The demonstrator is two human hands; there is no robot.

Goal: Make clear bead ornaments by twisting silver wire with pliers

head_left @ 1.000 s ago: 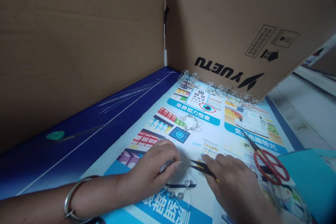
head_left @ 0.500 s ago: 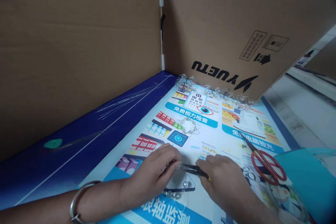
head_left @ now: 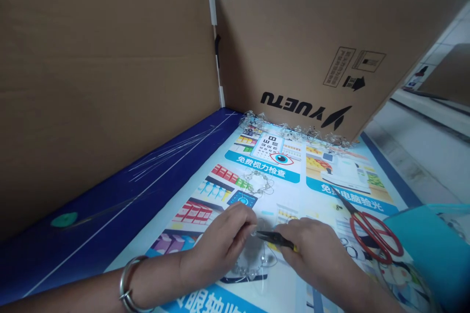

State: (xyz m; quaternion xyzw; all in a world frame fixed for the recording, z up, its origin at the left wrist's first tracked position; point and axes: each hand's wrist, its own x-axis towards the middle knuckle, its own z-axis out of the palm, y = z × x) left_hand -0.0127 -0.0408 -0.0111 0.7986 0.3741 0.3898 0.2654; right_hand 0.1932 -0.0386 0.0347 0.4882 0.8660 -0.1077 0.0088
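Observation:
My left hand (head_left: 235, 234), with a silver bangle (head_left: 128, 283) on its wrist, pinches one end of a clear beaded strand (head_left: 251, 273). The strand hangs in a loop below the fingers, its clear beads on thin wire or line. My right hand (head_left: 312, 244) is wrapped round black-jawed pliers (head_left: 273, 238) with yellow on the handles. Their tips point left and meet the strand at a bead by my left fingertips. Whether the jaws grip the wire is too small to tell. Beyond the hands lies another beaded ring (head_left: 260, 182).
Red-handled scissors (head_left: 374, 234) lie to the right, by a blue sheet or bag (head_left: 426, 244). More beaded pieces (head_left: 293, 132) line the base of the cardboard panel (head_left: 293, 49). Thin clear strands (head_left: 169, 149) and a green oval piece (head_left: 64, 219) rest at left on the printed mat.
The camera view has shifted a little. The pliers stay at the bead by my left fingers, now turned slightly, and the hanging beaded loop has swung a little to the right.

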